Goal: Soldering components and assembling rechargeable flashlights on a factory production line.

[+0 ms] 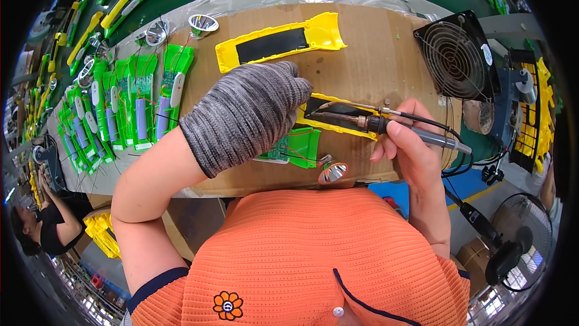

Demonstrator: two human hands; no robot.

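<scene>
My right hand (413, 139) grips a soldering iron (431, 137) with a thin metal feed tube along it. Its tip points left, over a yellow casing half (344, 122) with a dark panel inside. Closed in a grey striped knit glove, my left hand (259, 103) covers the left end of that casing and seems to hold it; its fingertips are hidden. Just below lies a green casing half (306, 147), partly under the glove, with a circuit board and red wires. A silver reflector cup (333, 173) sits beside it near the table's front edge.
Another yellow casing half (277, 42) lies farther back on the cardboard (374, 42). Several green casings (142, 103) with batteries and wired reflectors are lined up at left. A square black fan (455, 54) stands at right. A co-worker (51, 223) sits far left.
</scene>
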